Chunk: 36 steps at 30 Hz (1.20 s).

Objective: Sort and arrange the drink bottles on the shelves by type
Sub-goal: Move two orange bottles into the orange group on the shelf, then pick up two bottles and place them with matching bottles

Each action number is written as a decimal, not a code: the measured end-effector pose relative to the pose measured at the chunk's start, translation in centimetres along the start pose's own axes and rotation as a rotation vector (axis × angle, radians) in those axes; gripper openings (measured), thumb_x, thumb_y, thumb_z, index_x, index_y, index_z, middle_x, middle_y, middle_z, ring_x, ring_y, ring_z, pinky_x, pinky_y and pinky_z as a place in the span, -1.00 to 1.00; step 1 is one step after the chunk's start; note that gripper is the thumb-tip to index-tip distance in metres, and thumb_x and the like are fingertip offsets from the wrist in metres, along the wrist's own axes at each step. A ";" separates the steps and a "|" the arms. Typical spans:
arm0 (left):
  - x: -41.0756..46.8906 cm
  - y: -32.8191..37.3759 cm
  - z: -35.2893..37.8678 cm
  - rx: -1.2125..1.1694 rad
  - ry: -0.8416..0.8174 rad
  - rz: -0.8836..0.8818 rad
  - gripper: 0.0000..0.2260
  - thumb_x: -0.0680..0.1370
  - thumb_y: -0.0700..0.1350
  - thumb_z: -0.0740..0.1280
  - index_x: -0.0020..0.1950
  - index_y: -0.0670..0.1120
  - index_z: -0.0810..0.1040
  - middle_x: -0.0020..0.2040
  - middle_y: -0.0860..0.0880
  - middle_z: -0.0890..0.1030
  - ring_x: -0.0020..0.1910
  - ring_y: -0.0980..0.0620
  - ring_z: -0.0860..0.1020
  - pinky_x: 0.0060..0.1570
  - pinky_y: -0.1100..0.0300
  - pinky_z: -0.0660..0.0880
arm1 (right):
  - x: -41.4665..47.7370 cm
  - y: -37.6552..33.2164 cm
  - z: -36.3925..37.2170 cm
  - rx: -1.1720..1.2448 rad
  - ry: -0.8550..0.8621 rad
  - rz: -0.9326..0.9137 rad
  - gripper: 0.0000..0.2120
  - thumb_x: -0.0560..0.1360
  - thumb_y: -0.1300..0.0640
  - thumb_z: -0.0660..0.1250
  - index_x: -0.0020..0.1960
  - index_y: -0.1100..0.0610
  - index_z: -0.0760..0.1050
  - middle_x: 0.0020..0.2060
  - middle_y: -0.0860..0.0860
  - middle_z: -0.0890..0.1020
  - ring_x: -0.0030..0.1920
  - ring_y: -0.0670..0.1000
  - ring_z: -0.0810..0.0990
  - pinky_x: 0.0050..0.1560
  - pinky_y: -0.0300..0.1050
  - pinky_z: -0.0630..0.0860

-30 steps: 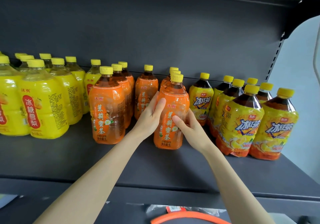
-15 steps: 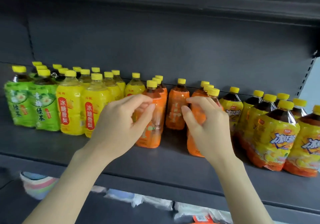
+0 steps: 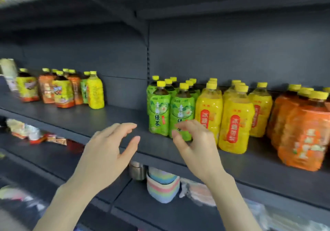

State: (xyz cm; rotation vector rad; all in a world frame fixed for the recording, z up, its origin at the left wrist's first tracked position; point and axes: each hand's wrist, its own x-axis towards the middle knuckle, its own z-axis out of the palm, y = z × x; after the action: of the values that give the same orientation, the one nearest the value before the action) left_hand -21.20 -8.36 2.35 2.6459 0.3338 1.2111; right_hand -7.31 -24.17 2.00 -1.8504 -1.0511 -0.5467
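Observation:
On the dark shelf (image 3: 125, 113) stand sorted rows: green tea bottles (image 3: 159, 113), yellow pear-drink bottles (image 3: 234, 123) to their right, and orange tea bottles (image 3: 303, 134) at the far right. A mixed cluster of bottles (image 3: 60, 89) in yellow, orange and green stands on the shelf's left section. My left hand (image 3: 109, 152) hovers in front of the shelf edge, fingers apart and holding nothing. In front of the nearest green bottle, my right hand (image 3: 194, 141) is raised with curled, spread fingers, also holding nothing.
Below the shelf, a lower shelf carries a pastel striped container (image 3: 162, 186), a metal can (image 3: 137, 170) and plastic-wrapped packets (image 3: 35, 132). A bare stretch of shelf lies between the mixed cluster and the green bottles. An upright post (image 3: 147, 55) divides the back panel.
Both hands have let go of the orange bottle and pulled back from the shelf. The view has swung left, bringing the green bottles and the mixed cluster into sight.

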 end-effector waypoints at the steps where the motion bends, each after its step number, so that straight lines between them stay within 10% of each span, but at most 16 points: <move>1: 0.5 -1.9 -0.7 0.015 -0.005 -0.009 -0.58 0.49 0.22 0.10 0.20 0.05 0.52 0.02 0.14 0.60 0.01 0.08 0.58 0.02 0.05 0.50 | 0.9 -1.0 1.8 0.003 -0.011 -0.003 -0.67 0.50 -0.03 0.23 0.08 0.16 0.60 -0.02 0.03 0.64 0.00 0.06 0.59 -0.15 0.08 0.58; 19: 8.9 -35.6 -5.0 0.248 -0.024 -0.207 -0.52 0.48 0.20 0.09 0.25 -0.02 0.50 0.13 0.01 0.60 -0.05 -0.04 0.57 0.05 0.06 0.38 | 17.4 -9.1 36.1 0.113 -0.233 -0.078 -0.64 0.57 0.00 0.26 0.35 0.03 0.44 0.28 -0.10 0.52 0.29 -0.06 0.43 0.27 -0.15 0.37; 29: 11.9 -55.6 -8.4 0.105 0.037 -0.312 -0.54 0.50 0.23 0.18 0.32 0.05 0.43 0.23 0.04 0.52 -0.16 0.02 0.50 0.06 -0.07 0.47 | 24.6 -16.3 53.6 0.126 -0.224 -0.052 -0.71 0.54 0.03 0.31 0.24 0.07 0.52 0.17 -0.02 0.59 0.18 0.01 0.51 0.17 0.00 0.48; 36: 16.4 -67.6 -9.4 -0.071 -0.010 -0.228 -0.60 0.53 0.07 0.27 0.36 0.06 0.38 0.26 0.07 0.50 0.11 -0.03 0.53 0.13 0.00 0.47 | 29.1 -19.2 64.3 0.120 -0.137 0.152 -0.71 0.53 0.03 0.33 0.23 0.06 0.52 0.12 0.02 0.60 0.02 0.00 0.54 0.04 0.00 0.53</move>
State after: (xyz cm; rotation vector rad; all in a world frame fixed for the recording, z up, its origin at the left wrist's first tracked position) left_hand -25.83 61.64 0.87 2.4724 0.5632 1.1157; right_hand -11.31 48.87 1.06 -1.8624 -0.9990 -0.2649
